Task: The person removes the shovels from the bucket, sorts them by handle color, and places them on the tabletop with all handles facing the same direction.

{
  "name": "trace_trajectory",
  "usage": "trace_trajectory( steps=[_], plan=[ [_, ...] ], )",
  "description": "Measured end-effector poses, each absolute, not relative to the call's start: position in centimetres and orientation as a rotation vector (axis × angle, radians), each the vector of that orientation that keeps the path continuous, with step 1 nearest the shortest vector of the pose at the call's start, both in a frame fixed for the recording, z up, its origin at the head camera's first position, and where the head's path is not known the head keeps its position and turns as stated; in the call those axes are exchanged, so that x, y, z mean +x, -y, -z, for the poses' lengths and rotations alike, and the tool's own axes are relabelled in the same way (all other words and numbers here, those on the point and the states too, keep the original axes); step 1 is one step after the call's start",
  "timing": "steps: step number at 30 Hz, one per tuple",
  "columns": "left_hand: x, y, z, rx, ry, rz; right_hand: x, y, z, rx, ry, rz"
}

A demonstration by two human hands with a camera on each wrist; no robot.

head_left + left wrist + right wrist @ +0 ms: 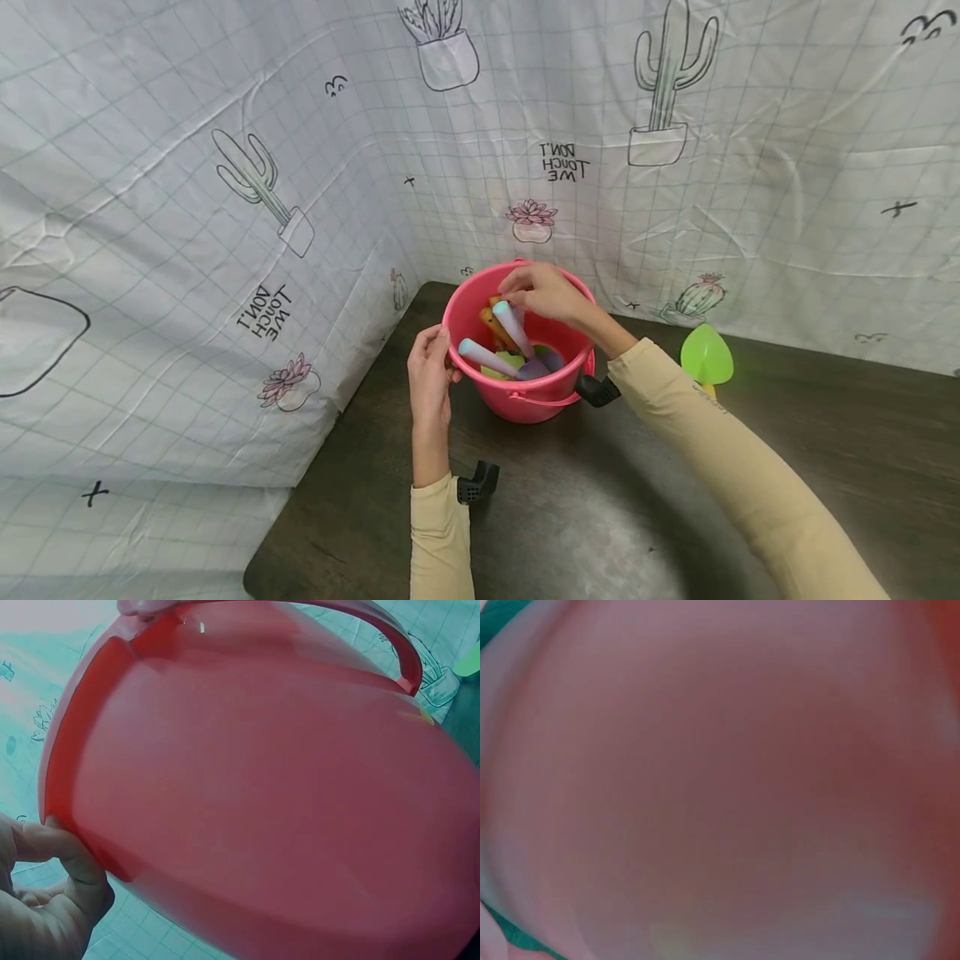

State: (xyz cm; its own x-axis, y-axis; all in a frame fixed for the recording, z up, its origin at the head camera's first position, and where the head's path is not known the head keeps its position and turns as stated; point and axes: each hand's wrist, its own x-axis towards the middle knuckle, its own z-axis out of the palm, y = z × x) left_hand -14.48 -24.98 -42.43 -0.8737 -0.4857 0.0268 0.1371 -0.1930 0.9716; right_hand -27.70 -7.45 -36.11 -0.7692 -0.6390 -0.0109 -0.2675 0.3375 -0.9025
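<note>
A pink bucket (540, 400) stands on the dark table, its handle (536, 402) hanging down on the near side. My left hand (431, 367) grips its left rim, and in the left wrist view the thumb and bent fingers (82, 870) pinch the edge. Over the bucket's mouth reaches my right hand (546, 292), bent fingers at the top of an orange toy (498, 329) and a pale handle with a light blue end (513, 325). I cannot tell whether they hold either one. A second pale handle (487, 357) leans on the near rim. The bucket's blurred pink wall (727, 772) fills the right wrist view.
Right of the bucket lies a green toy shovel (707, 354) with a yellow part, half hidden by my right sleeve (697, 417). A white cloth (480, 183) printed with cacti hangs behind and left of the table (600, 500). Purple and green pieces (551, 360) lie in the bucket.
</note>
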Motion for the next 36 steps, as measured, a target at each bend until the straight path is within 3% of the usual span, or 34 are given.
trace_trajectory(
  steps=[36],
  plan=[
    [-14.9, 24.5, 42.6, 0.440, 1.637, 2.139, -28.9, 9.1, 37.3, -1.055, -2.214, 0.997]
  ],
)
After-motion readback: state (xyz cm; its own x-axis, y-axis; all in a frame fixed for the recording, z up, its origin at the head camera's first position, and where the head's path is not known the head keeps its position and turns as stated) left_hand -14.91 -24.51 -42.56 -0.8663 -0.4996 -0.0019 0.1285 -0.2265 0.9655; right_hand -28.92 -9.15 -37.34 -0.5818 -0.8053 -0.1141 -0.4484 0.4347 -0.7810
